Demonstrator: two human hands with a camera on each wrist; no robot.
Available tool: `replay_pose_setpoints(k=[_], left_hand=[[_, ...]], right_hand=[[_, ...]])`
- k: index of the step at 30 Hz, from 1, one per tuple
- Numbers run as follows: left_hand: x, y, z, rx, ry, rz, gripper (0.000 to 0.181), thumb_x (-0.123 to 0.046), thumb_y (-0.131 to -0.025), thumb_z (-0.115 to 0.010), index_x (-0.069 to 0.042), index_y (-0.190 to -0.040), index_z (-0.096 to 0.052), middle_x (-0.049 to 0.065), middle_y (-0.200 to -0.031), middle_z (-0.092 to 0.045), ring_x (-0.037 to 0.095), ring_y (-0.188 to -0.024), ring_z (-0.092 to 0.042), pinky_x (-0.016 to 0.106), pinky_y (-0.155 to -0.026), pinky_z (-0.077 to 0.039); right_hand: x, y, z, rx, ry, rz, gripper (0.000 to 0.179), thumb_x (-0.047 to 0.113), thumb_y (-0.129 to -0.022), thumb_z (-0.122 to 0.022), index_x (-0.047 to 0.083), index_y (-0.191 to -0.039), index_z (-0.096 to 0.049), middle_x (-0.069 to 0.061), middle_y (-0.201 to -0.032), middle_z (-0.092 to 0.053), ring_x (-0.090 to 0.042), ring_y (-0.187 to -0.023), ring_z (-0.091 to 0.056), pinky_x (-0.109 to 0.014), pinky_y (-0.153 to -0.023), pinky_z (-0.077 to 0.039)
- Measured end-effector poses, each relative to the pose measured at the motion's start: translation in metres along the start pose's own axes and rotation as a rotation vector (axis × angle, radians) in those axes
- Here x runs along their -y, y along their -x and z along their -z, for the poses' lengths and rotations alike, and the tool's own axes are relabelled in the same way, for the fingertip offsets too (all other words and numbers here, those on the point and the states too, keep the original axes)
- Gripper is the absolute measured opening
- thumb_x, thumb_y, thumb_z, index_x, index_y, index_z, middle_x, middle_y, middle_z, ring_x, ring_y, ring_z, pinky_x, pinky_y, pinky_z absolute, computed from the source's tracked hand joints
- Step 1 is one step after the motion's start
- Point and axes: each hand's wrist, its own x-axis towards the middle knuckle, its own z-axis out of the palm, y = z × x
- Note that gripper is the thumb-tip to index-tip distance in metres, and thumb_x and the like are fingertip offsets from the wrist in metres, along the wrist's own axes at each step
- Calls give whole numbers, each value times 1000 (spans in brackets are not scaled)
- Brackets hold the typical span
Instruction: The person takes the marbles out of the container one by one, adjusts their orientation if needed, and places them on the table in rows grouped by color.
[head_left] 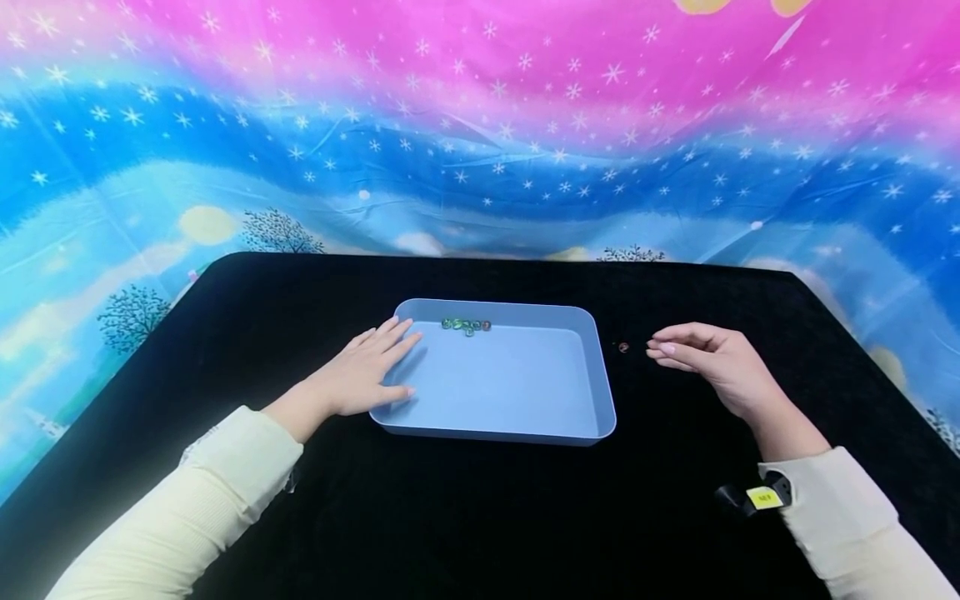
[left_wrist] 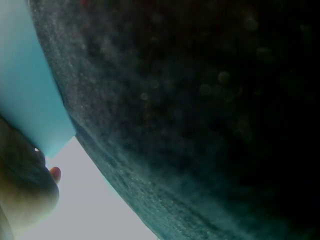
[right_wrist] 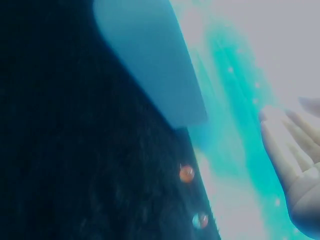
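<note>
The right wrist view shows two loose glassy marbles on the black, soft-napped cloth tabletop (head_left: 480, 525): a reddish-orange marble (right_wrist: 186, 173) and a pale teal marble (right_wrist: 200, 220). In the head view only one loose marble can be made out, a small reddish one near the right fingertips. The head view alone shows the inside of the light-blue, smooth-walled rectangular tray (head_left: 495, 383); both wrist views give only its outer wall, and the left wrist view is largely dark and blurred.

The tray has rounded corners and a shallow, flat floor. Along its far wall, left of centre, lies a cluster of small green glassy marbles (head_left: 458, 324), with a reddish-brown marble (head_left: 487, 326) at the cluster's right end.

The left hand (head_left: 367, 371), fingers spread and grasping nothing, lies over the tray's left end, its fingertips reaching past the rim. The right hand (head_left: 708, 354), beyond the tray's right side, is released, its fingers extended together toward the loose marble and apart from it. Both forearms wear cream sleeves (head_left: 232, 467).
</note>
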Motion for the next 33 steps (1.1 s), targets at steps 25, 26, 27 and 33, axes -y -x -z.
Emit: replay_pose_setpoints(k=[25,26,27,33], left_hand=[[0,1,0,5,8,5,73,-48,-83,-47,-10,-139,-17,10,-143,-8,25,-130,0,45,-101,-8],[0,1,0,7,10,6,73,-48,-83,-47,-10,-139,-17,10,-143,-8,25,-130,0,45,-101,-8],[0,1,0,6,10,6,74,-48,-83,-47,-10,-139,-17,10,-143,-8,25,-130,0,45,-101,-8],[1,0,-1,-3,2,-4,74,-49,-82,-47,-11,-139,-17,10,-143,-9,24,-130,1,45,-101,-8]], right_hand=[[93,-37,-82,105,148,1,16,3,-82,-56,1,-96,-63,-1,-88,-65,-15,-80,-62,-26,-64,-49],[94,-40,-83,106,164,-9,16,5,-82,-57,2,-97,-63,0,-89,-65,-14,-81,-62,-27,-62,-49],[94,-42,-85,110,170,-14,17,7,-82,-57,2,-97,-63,0,-89,-65,-14,-82,-61,-27,-64,-49],[95,-56,-94,136,183,-18,28,10,-82,-59,-10,-102,-56,-4,-92,-64,-16,-84,-61,-31,-73,-47]])
